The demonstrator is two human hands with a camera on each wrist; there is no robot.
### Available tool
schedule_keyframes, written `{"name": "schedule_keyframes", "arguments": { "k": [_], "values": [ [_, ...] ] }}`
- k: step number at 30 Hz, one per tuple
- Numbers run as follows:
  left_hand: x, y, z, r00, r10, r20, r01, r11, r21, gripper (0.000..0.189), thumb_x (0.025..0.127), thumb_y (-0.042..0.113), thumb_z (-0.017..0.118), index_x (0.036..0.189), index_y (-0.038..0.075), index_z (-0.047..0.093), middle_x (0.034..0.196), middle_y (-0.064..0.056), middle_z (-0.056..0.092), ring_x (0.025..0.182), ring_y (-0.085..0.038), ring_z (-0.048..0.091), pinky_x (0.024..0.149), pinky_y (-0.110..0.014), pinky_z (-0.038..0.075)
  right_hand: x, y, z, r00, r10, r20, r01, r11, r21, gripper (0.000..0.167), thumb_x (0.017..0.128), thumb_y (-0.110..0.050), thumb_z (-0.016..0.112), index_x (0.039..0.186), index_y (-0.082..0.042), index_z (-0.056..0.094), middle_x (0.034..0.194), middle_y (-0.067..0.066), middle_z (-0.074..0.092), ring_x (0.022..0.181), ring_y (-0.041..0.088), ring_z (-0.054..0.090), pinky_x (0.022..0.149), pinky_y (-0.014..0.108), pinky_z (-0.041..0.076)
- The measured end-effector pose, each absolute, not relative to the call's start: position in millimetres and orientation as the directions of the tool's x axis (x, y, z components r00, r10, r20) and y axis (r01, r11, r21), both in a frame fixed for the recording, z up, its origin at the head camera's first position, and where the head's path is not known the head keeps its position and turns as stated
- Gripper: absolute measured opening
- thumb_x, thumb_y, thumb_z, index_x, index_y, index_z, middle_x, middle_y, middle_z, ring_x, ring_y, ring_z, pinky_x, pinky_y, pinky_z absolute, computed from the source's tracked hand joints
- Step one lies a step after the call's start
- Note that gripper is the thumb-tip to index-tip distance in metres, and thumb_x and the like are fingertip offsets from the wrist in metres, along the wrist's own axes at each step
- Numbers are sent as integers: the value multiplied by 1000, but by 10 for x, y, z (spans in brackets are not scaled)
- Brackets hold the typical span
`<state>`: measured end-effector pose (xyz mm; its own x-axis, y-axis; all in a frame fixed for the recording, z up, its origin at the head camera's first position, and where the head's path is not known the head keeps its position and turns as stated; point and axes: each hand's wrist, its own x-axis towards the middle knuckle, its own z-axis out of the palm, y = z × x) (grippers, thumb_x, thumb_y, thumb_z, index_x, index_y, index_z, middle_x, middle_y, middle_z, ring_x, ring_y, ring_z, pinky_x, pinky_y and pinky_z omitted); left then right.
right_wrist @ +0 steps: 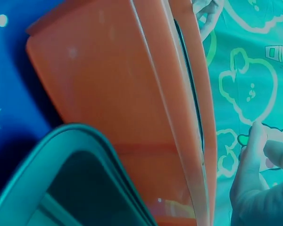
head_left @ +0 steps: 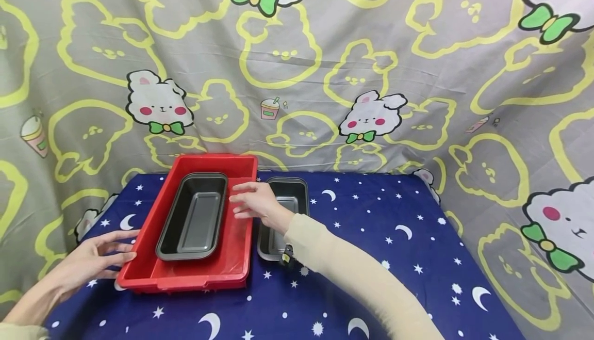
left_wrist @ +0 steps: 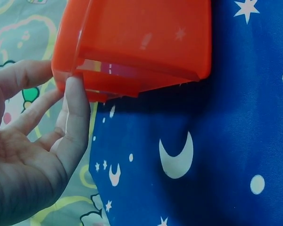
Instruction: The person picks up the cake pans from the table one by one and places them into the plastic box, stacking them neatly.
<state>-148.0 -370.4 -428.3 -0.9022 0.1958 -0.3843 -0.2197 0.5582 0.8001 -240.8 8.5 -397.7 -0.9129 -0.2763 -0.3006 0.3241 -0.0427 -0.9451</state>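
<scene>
A red plastic bin (head_left: 204, 282) stands on the left part of the table, with a dark loaf pan (head_left: 199, 221) lying inside toward its left wall. My left hand (head_left: 95, 257) touches the bin's left rim with extended fingers; in the left wrist view its fingertips (left_wrist: 77, 89) lie right at that rim. Over the bin's right side hovers my right hand (head_left: 260, 203), fingers loosely bent and nothing between them. A second dark loaf pan (head_left: 303, 195) sits on the cloth just right of the bin, partly hidden under my right hand and sleeve.
A dark blue cloth (head_left: 371, 273) with white moons and stars covers the table. Behind it and at both sides hangs a grey curtain (head_left: 297, 139) with cartoon figures, close to the bin's far end. The right half of the table lies beyond my right forearm.
</scene>
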Motion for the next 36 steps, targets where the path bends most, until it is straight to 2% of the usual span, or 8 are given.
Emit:
{"name": "schedule_keyframes", "arguments": {
  "k": [5,16,19,24,30,36],
  "values": [
    [-1469,-3728,-4303,-902,205,-379,-219,541,812,74,106,23,63,160,-11,25,131,-13,69,100,-2,72,84,-38,66,-2348,201,-3965,-913,-287,-290,310,-25,-951,41,93,-7,76,133,-1,70,110,14,80,60,13,70,61,31,65],
    [-1456,-3745,-4311,-904,216,-370,-210,530,821,74,106,23,63,159,-12,26,130,-11,70,100,-2,72,84,-38,66,-2288,482,-3881,-912,-319,-257,270,4,-963,40,94,-7,75,133,-2,69,130,28,72,64,12,71,67,32,66],
    [-1452,-3748,-4314,-906,223,-360,-199,526,827,72,106,21,62,159,-13,26,128,-8,70,99,0,72,83,-37,66,-2285,585,-3846,-918,-311,-245,255,7,-967,41,94,-6,75,134,-1,68,124,27,74,65,12,72,68,32,66],
    [-1457,-3736,-4305,-908,223,-354,-195,524,829,72,106,22,63,159,-12,27,128,-8,70,99,0,72,83,-36,66,-2299,788,-3807,-931,-278,-235,244,3,-970,40,94,-6,75,134,-1,68,108,12,78,66,11,72,68,31,66],
    [-1449,-3721,-4301,-910,238,-339,-178,514,839,71,106,21,62,158,-13,27,128,-12,69,100,-3,73,84,-38,66,-2309,1052,-3769,-946,-233,-224,226,21,-974,46,96,-9,74,140,1,64,105,7,79,70,12,74,71,33,66],
    [-1455,-3731,-4309,-908,238,-346,-190,503,843,72,106,21,63,158,-13,27,129,-13,69,100,-3,73,84,-39,66,-2322,1290,-3842,-955,-191,-225,219,52,-974,46,97,-11,74,141,-1,64,115,11,79,77,15,76,74,33,67]
  ]
}}
